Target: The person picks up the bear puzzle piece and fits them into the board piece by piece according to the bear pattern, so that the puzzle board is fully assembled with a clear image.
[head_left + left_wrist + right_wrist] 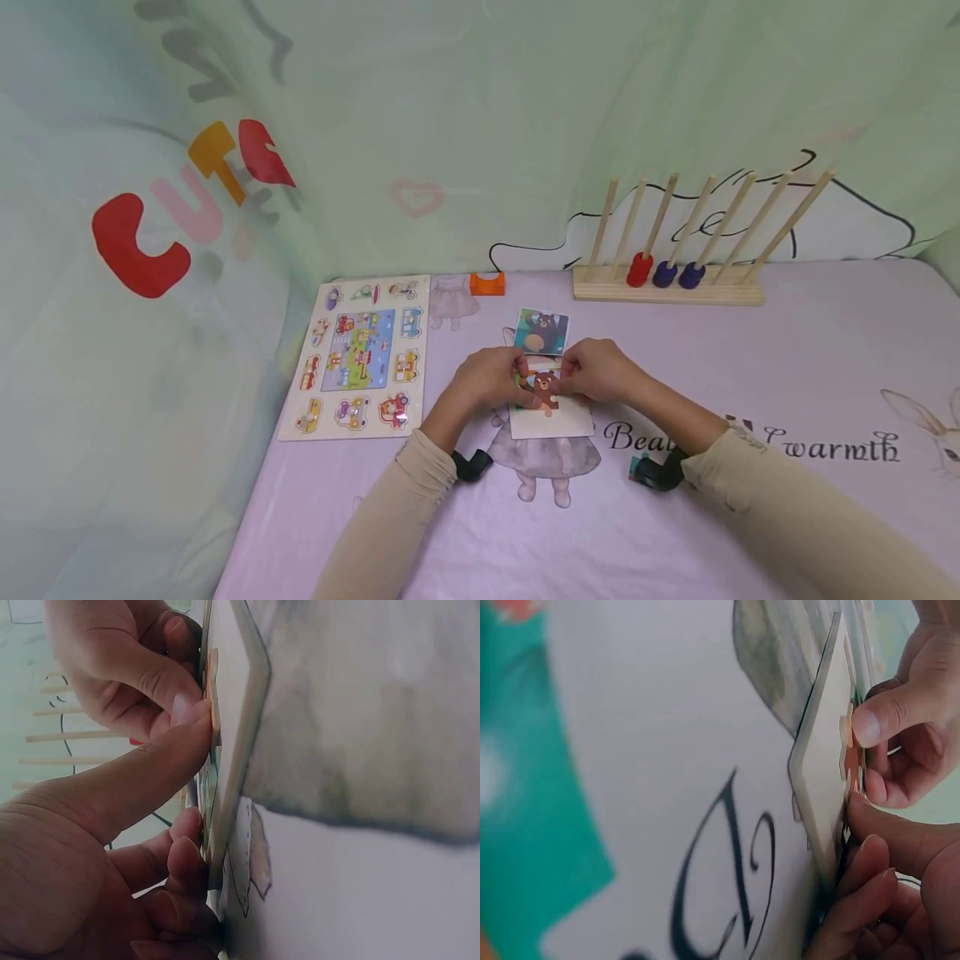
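A small white-bordered board (536, 427) with a brown bear piece (544, 382) on its face is held at its sides, over the rabbit figure printed on the pink tablecloth (570, 546). Its left edge is gripped by the left hand (491, 377), whose thumb is pressed to the bear piece while the fingers are curled at the rim. The right side is gripped likewise by the right hand (602, 371), its thumb laid against the piece and its fingers bent close. Whether the board is fully supported by the cloth cannot be told. Just beyond it, a bear picture card (542, 330) is seen. A vehicle puzzle (329, 407) is placed to the left, and a pegged rack (675, 292) is set at the back right.
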Tool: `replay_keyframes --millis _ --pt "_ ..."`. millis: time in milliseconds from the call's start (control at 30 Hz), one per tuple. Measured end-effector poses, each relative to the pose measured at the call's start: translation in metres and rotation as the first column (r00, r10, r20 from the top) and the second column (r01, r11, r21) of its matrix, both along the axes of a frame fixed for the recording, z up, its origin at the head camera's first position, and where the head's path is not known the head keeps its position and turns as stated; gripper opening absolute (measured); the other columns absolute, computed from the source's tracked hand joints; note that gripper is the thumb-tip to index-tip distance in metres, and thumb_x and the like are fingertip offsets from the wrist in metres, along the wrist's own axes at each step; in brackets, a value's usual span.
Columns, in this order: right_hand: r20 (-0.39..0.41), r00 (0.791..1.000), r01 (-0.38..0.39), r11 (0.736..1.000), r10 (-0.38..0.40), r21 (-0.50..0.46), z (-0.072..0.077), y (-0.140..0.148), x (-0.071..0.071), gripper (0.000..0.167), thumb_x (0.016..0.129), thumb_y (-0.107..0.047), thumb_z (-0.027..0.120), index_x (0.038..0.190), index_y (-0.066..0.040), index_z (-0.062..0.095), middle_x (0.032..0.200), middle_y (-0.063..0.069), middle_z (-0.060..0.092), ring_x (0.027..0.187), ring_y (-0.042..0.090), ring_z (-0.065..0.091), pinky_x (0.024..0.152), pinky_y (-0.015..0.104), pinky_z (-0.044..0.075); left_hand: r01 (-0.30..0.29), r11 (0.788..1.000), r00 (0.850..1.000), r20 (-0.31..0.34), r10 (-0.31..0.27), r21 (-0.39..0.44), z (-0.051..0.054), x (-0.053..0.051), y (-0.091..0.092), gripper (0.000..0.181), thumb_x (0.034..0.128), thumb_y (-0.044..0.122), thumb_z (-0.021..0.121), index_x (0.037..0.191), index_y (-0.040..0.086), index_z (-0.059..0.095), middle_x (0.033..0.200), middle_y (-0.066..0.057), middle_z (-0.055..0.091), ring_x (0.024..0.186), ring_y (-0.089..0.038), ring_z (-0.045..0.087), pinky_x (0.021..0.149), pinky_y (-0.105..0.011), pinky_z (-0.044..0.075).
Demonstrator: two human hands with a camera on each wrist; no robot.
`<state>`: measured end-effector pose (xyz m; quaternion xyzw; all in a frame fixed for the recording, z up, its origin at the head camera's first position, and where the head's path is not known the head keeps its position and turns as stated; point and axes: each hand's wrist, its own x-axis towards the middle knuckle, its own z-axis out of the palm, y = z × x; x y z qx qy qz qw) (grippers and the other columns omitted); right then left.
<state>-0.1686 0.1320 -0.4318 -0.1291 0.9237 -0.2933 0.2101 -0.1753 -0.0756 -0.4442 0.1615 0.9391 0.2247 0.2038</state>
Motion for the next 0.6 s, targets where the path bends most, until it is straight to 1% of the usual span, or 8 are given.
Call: replay_keyframes --millis 100,233,400,600 --pt "-0.001 1.0 -0.002 1.0 0.002 0.012 0.001 0.007 0.001 0.026 0.088 -0.027 0.079 0.073 -0.011 0.066 0.061 0.0 0.058 0.06 0.014 0.053 0.058 0.028 0.04 -0.014 1.0 1.0 0.014 0.014 0.012 0.0 0.001 0.001 0.042 0.0738 0.043 0.091 0.094 0.021 0.061 0.08 0.004 0.06 0.074 -0.015 0.055 0.062 -0.027 0.04" --pt "0.019 1.0 0.016 1.0 -0.017 0.024 0.001 0.018 0.001 0.026 0.088 -0.028 0.079 0.074 -0.011 0.066 0.062 0.0 0.058 0.061 0.015 0.053 0.059 0.028 0.04 -0.027 1.0 0.999 0.023 0.027 0.01 0.001 0.001 0.001 0.042 0.0737 0.043 0.091 0.094 0.021 0.061 0.08 0.004 0.06 0.075 -0.015 0.055 0.063 -0.027 0.04" --pt "0.028 0.999 0.043 0.998 -0.045 0.052 0.002 0.033 0.003 0.026 0.089 -0.03 0.078 0.075 -0.011 0.066 0.063 0.001 0.059 0.063 0.016 0.053 0.06 0.029 0.04 -0.013 1.0 1.0 0.009 0.013 0.001 0.003 0.003 0.001 0.043 0.0735 0.045 0.09 0.093 0.021 0.061 0.08 0.005 0.06 0.075 -0.015 0.055 0.064 -0.027 0.039" --pt "0.026 0.997 0.066 0.996 -0.068 0.067 0.007 0.053 0.007 0.026 0.089 -0.031 0.078 0.077 -0.011 0.067 0.066 0.002 0.059 0.065 0.017 0.053 0.061 0.03 0.04 -0.018 1.0 1.0 0.013 0.017 0.016 0.004 0.004 0.001 0.042 0.0736 0.043 0.091 0.093 0.02 0.061 0.08 0.004 0.059 0.075 -0.015 0.054 0.064 -0.028 0.039"
